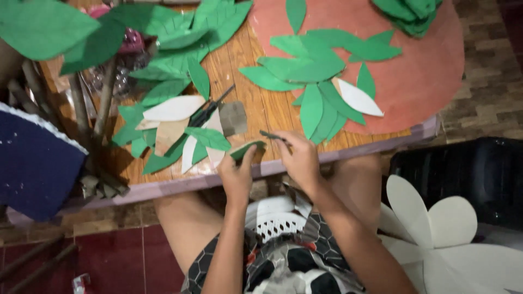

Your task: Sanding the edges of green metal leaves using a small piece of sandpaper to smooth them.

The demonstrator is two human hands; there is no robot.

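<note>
Showing a head-camera view down onto a low wooden table [248, 62] at which a person sits, bare knees under its front edge. A small green paper leaf [246, 149] is held at that front edge, just above the lilac rim, tilted with one tip toward the person. The left hand [237, 174] pinches the leaf's lower end between thumb and fingers, closed on it. The right hand [299, 158] is closed around a thin dark stick [272, 135], whose free end points left, just beside the leaf's upper tip; whether stick and leaf touch cannot be told.

Just left of the hands lies a loose pile of cut-out leaves [174, 128], green, white and tan, overlapping one another. Dark scissors [210, 111] rest on this pile, tips toward the far side, with a grey square scrap [234, 117] beside them. Farther back on the right, a round reddish sheet [419, 76] covers the table corner; a fan of green leaves [313, 81] with one white leaf [359, 99] among them lies on it. Brown branches [90, 109] bearing large green leaves stand at the table's left end, near a dark blue panel [32, 163]. On the floor to the person's right lies a white petal-shaped cut-out [436, 228] in front of a black bag [463, 174].
</note>
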